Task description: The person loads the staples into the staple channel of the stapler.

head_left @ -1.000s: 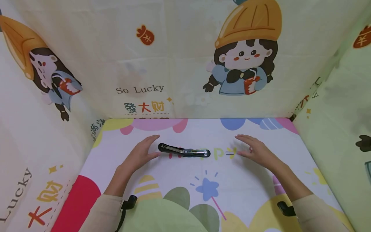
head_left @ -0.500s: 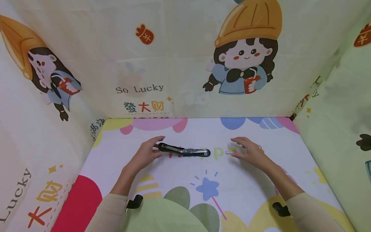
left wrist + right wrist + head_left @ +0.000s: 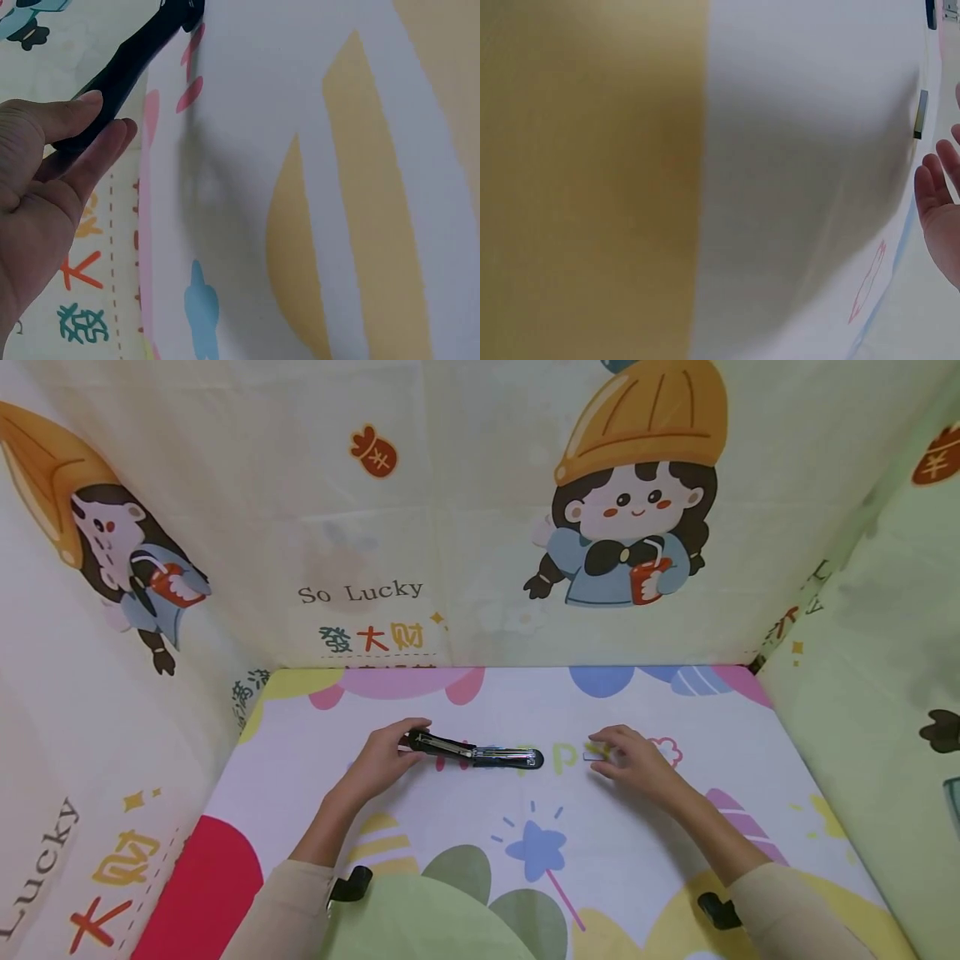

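Observation:
A black stapler point(image 3: 476, 751) lies opened out on the table, its metal inside facing up. My left hand point(image 3: 384, 758) pinches its left end between thumb and fingers. In the left wrist view, the thumb point(image 3: 79, 112) of that hand presses one side of the black stapler point(image 3: 124, 75), with fingers beneath. A short strip of staples point(image 3: 592, 757) lies to the right of the stapler. Beside it hovers my right hand point(image 3: 633, 762), fingers bent and spread apart. The right wrist view shows a gap between the staple strip point(image 3: 921, 114) and the right hand's fingertips point(image 3: 922, 176).
A printed cloth covers the table point(image 3: 480, 810). Cloth walls point(image 3: 480, 552) with cartoon figures stand at the back and both sides. Black wrist cameras point(image 3: 351, 885) sit on both forearms.
My left hand has moved right and taken hold of the stapler's left end. My right hand has moved left, to the staple strip. Stapler and strip lie about where they were.

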A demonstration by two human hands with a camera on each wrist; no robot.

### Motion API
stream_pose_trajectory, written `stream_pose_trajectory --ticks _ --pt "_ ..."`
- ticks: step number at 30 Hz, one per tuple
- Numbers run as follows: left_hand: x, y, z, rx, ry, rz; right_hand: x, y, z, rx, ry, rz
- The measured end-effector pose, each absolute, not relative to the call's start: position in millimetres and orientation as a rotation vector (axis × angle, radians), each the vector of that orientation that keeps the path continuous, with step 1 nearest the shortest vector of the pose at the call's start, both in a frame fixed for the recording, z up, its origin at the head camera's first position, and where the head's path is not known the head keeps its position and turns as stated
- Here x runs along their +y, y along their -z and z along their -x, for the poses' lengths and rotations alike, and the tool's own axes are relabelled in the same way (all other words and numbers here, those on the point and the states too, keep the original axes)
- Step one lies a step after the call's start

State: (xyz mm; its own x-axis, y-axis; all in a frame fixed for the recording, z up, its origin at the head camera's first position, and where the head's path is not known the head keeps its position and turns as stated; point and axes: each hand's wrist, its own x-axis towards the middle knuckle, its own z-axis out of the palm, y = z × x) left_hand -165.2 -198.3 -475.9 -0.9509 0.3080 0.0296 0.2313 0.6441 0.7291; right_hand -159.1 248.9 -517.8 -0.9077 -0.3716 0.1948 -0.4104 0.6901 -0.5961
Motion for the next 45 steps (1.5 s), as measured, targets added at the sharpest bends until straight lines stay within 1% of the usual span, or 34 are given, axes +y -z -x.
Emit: stream_pose_trajectory --ticks 14,18,32,45 --pt "-200.6 483.6 168.1 2.593 -1.467 -0.299 240.6 522.6 161.8 -2.909 -0.967 -0.553" --pt "-202.2 485.1 167.1 2.568 -1.506 -0.273 240.5 523.9 162.4 -2.896 -0.948 -0.576" --pt "-203.7 488.2 167.1 2.506 -1.562 -0.247 243.4 529.8 166.0 -2.895 -0.927 -0.599" --pt "-202.5 482.0 168.2 2.516 -1.558 -0.274 242.0 523.0 170.4 -2.908 -0.919 -0.641"
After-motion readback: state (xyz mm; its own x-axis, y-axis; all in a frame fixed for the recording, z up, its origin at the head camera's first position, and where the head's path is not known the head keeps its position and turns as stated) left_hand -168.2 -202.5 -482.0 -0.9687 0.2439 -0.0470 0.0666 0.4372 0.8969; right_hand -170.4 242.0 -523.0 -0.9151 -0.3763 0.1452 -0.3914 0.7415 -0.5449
